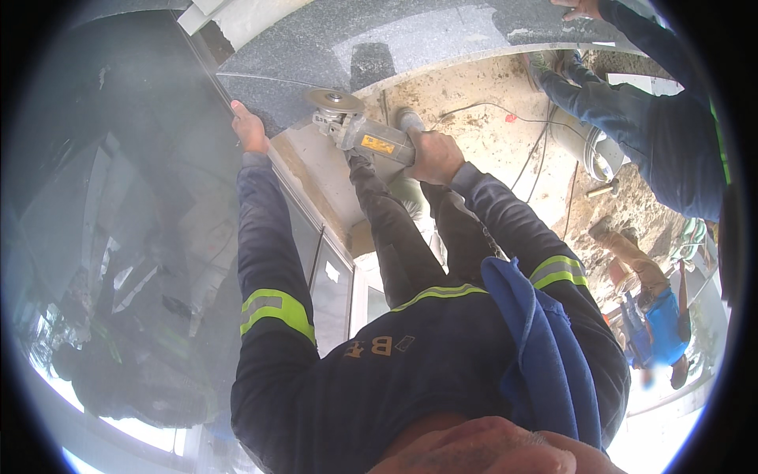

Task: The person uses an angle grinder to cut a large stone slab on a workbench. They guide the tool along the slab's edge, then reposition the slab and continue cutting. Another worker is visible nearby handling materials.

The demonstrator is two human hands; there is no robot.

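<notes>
**Grinding at the edge of a stone slab**

Leaning over the work, the person holds an angle grinder [359,134] in the right hand [433,156], fingers wrapped tight round its body. The disc [335,100] sits at the far end of the tool, against or just at the pale lower edge of the grey stone slab [410,39]; I cannot tell if it is actually touching. The left hand [249,129] is up at the slab's left corner, fingers curled over the edge beside a dark glass panel [118,197], steadying it rather than gripping anything loose.

To the far right, another person [655,118] in dark clothes has a hand on the same slab. A cable [545,142] trails across the dusty ground [474,126] below, near a small hammer [604,189].

The risks look plain enough to me. The left hand is near the disc, so a kick from the grinder could carry it that way. One hand on the tool gives little control if the disc bites. The glass just left of the slab could be struck by chips, and the loose cable could snag a foot.
</notes>
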